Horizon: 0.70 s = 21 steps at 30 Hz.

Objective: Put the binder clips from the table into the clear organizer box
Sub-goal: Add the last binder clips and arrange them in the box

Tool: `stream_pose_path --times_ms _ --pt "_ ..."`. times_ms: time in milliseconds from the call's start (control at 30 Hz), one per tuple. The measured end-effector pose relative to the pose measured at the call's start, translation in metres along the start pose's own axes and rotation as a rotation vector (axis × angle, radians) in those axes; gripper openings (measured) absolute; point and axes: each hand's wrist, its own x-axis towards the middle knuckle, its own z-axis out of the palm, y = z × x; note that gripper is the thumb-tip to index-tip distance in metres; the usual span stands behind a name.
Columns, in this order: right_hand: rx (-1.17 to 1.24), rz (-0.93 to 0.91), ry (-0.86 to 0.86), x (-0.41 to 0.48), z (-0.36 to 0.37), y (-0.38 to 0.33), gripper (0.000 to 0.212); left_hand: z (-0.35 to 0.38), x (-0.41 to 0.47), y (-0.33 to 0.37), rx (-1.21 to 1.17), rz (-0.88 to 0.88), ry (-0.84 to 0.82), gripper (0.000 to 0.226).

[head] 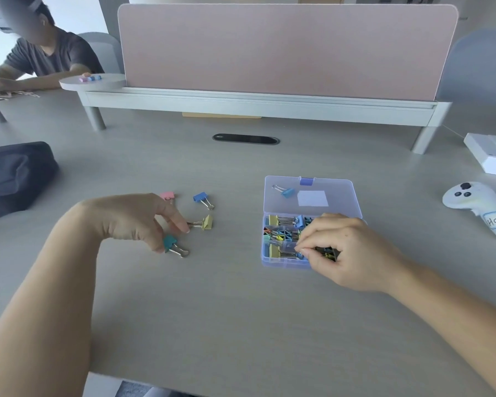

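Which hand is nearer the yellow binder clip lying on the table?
Left. The left hand is just left of the yellow binder clip, its fingertips at the clip's wire handles. The right hand is well off to the right, over the clear organizer box.

A wide bare stretch of table (235, 305) lies near, and an open lane runs between the loose clips (207, 222) on the left and the organizer box (272, 262) on the right. The right hand (347, 250), pinching a dark clip (325, 252), covers the box's right compartments; its flat lid (335, 193) lies beyond. A dark bag (15, 176) crowds the far left, a white controller (476, 207) the right.
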Motion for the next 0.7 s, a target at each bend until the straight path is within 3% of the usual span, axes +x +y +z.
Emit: stream_pose_path --times_ms 433,700 --pt "0.008 -0.008 -0.002 0.000 -0.001 0.003 0.024 0.012 0.009 0.014 0.042 0.077 0.178 0.018" --pt "0.058 -0.008 0.088 0.002 -0.003 0.002 0.023 0.021 0.013 0.028 -0.079 0.193 0.122 0.016"
